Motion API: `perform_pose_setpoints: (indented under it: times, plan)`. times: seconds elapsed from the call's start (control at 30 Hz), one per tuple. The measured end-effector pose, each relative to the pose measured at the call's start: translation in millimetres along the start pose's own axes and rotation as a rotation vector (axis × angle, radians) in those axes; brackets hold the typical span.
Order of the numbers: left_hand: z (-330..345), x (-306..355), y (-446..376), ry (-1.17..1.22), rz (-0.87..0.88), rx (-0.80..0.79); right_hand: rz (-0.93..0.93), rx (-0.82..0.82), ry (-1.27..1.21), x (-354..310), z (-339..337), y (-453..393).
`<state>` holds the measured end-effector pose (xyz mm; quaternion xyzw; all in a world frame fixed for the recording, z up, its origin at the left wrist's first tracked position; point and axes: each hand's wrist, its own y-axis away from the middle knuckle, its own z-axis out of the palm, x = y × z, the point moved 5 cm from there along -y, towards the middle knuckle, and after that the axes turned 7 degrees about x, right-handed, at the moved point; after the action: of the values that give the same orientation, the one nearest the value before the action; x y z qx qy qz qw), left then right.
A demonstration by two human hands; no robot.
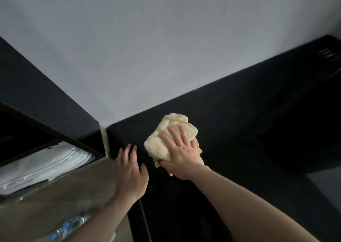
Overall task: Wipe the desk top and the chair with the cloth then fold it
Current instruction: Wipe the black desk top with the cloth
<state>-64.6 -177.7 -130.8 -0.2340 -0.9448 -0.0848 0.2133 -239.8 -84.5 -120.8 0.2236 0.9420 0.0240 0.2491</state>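
A crumpled cream cloth [167, 133] lies on the black desk top [239, 123] near its back left corner. My right hand [181, 155] presses flat on the cloth with fingers spread and straight, the thumb tucked along the cloth's near edge. My left hand [131, 169] rests with straight fingers on the desk's left edge, beside the cloth and apart from it. The chair is not in view.
A pale wall [166, 47] rises behind the desk. A dark panel [36, 86] stands at the left. Below it a shelf holds white folded items in clear wrap [46, 166]. A small vent-like fitting [329, 54] sits at the desk's far right.
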Motion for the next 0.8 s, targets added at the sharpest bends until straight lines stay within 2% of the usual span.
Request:
perform_pose_setpoints:
  times: [0.1,0.2,0.27,0.33,0.4,0.47,0.6,0.8]
  plan:
    - [5.1,18.9,-9.3,-0.093,-0.059,-0.005,0.084,0.032,0.003,30.8,-17.8,3.9]
    - [11.3,37.5,-19.9,-0.146,-0.046,-0.026,0.205,0.060,0.003,69.9,-36.9,6.3]
    - [16.2,51.9,-29.8,-0.173,0.044,-0.031,0.312,0.061,0.015,92.6,-51.6,5.2]
    - [24.5,72.5,-38.5,-0.231,0.212,-0.051,0.467,0.003,0.045,110.4,-64.7,-1.7]
    - [34.5,98.0,-44.6,-0.261,0.339,-0.111,0.609,-0.071,0.062,124.5,-76.9,-9.1]
    - [46.4,122.6,-49.6,-0.261,0.389,-0.196,0.701,-0.089,0.067,139.6,-88.6,-12.7]
    - [65.6,150.7,-64.4,-0.297,0.372,-0.328,0.808,-0.080,0.088,169.9,-102.5,-13.6]
    - [72.9,174.6,-89.5,-0.355,0.349,-0.433,0.916,-0.113,0.063,200.2,-125.1,-25.3]
